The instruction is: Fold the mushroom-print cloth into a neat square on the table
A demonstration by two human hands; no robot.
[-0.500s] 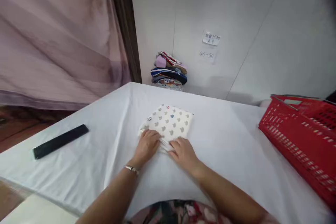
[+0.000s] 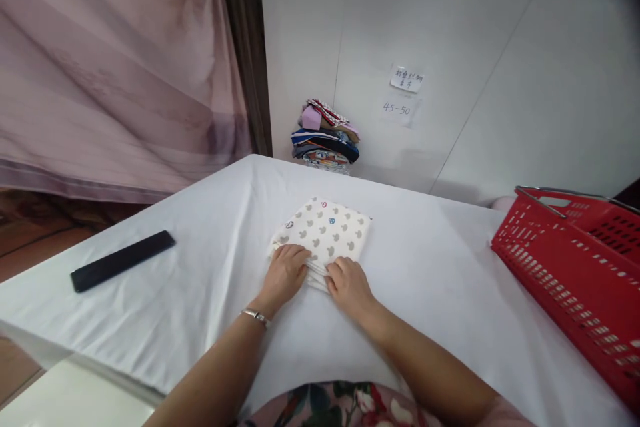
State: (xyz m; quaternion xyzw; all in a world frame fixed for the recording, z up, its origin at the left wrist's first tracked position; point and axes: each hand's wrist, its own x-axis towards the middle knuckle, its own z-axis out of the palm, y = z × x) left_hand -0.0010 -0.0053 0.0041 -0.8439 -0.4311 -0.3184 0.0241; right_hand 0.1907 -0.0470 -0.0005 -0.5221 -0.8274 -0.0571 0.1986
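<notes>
On the white-draped desk (image 2: pixel 425 280), a folded white fabric piece with grey prints (image 2: pixel 337 228) is lying; the left hand (image 2: pixel 286 272) and right hand (image 2: pixel 350 285) are pinching its near edge, and uneven tugging could skew it.

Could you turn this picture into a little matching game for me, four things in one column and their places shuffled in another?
Things:
1. patterned cloth
2. red basket
3. long black object
4. bracelet

Places:
A. around the wrist of the left hand
B. on the left side of the table
C. touched by the left hand and the right hand
D. at the picture's right edge

Pairs: 1-C, 2-D, 3-B, 4-A
</notes>
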